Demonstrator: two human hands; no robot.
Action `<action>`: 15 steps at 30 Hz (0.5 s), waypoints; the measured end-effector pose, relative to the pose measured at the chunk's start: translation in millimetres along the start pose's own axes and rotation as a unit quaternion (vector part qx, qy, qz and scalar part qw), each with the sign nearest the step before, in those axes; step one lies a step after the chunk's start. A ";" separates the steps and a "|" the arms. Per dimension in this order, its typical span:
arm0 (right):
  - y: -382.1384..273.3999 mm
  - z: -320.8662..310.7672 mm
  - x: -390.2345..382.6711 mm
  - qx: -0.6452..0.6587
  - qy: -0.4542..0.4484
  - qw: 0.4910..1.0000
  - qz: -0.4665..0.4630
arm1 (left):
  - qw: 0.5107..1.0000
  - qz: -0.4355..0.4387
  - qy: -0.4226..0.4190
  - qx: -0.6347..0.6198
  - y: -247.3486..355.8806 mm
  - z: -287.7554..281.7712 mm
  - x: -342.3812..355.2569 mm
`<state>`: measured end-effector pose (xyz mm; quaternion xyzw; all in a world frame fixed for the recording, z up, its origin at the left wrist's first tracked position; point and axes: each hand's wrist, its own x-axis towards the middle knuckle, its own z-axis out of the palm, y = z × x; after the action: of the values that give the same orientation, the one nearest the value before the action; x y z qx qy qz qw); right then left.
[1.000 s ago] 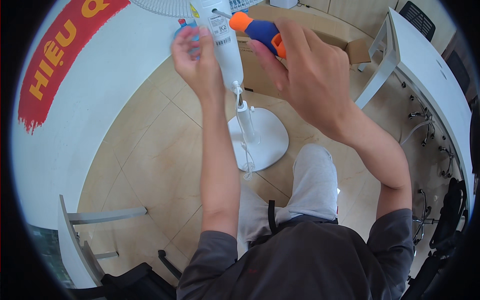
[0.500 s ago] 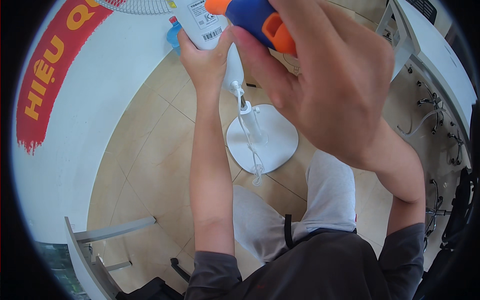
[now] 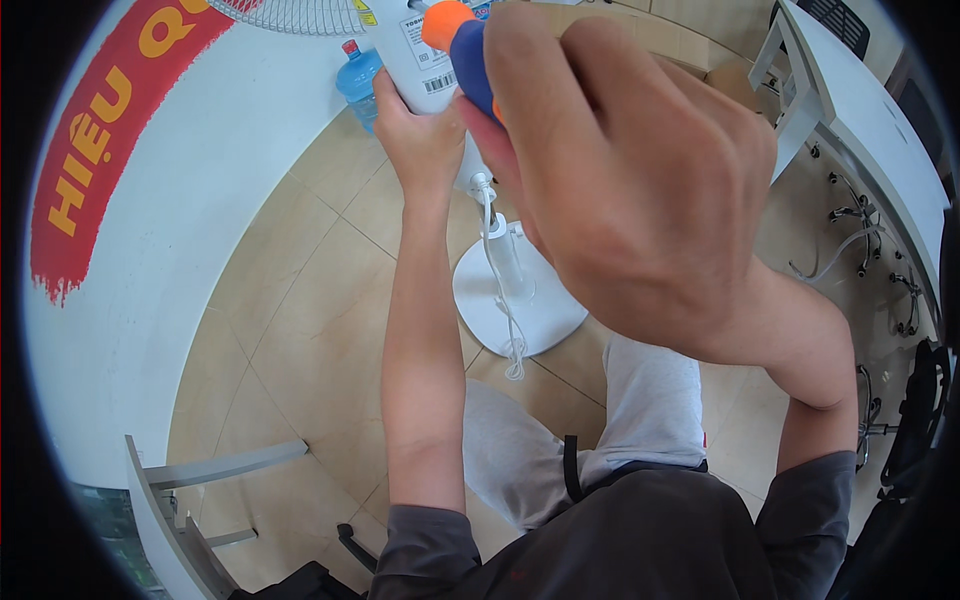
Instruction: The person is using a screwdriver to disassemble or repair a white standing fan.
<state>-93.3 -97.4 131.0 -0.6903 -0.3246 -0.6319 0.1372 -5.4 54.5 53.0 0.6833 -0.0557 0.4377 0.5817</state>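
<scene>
A white stand fan rises before me, its rear housing (image 3: 408, 55) near the top edge and its round base (image 3: 540, 325) on the floor. My left hand (image 3: 425, 140) is wrapped round the underside of that housing. In my right hand (image 3: 640, 190), close to the camera, is a screwdriver (image 3: 468, 58) with an orange and blue handle. A bit of its metal shaft shows against the housing's back; whether the tip sits in a screw cannot be seen. My fingers hide the handle's rear part. The fan's wire grille (image 3: 295, 14) is cut off by the upper edge.
A white curved counter (image 3: 180, 200) with a red and yellow banner runs along the left. Behind the fan stands a blue water bottle (image 3: 358, 85). A cord (image 3: 515, 345) hangs bundled over the base. White desks (image 3: 875, 95) and wheeled chairs line the right; cardboard (image 3: 640, 40) lies ahead.
My right hand has turned and closed further over the screwdriver's handle, hiding its rear end. The fan housing and my left hand appear slightly lower and to the right.
</scene>
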 end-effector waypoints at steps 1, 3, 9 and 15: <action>1.8 2.6 -0.7 -0.005 0.014 1.000 -0.010 | 1.000 -0.015 -0.005 0.002 -2.1 -0.8 -0.4; 6.9 7.1 -1.1 -0.007 0.028 0.999 -0.037 | 1.000 -0.029 -0.009 0.004 -5.2 -2.4 1.3; 22.8 11.4 1.7 0.026 0.014 0.993 -0.115 | 1.000 0.010 -0.004 0.016 4.3 -0.3 -1.7; 18.1 12.2 -2.4 0.081 -0.032 0.995 -0.050 | 0.998 -0.018 -0.003 0.061 17.6 -5.2 -7.4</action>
<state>-72.4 -104.3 130.7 -0.6799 -0.4132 -0.5870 0.1501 -23.0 50.1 60.9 0.7201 -0.0180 0.4273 0.5464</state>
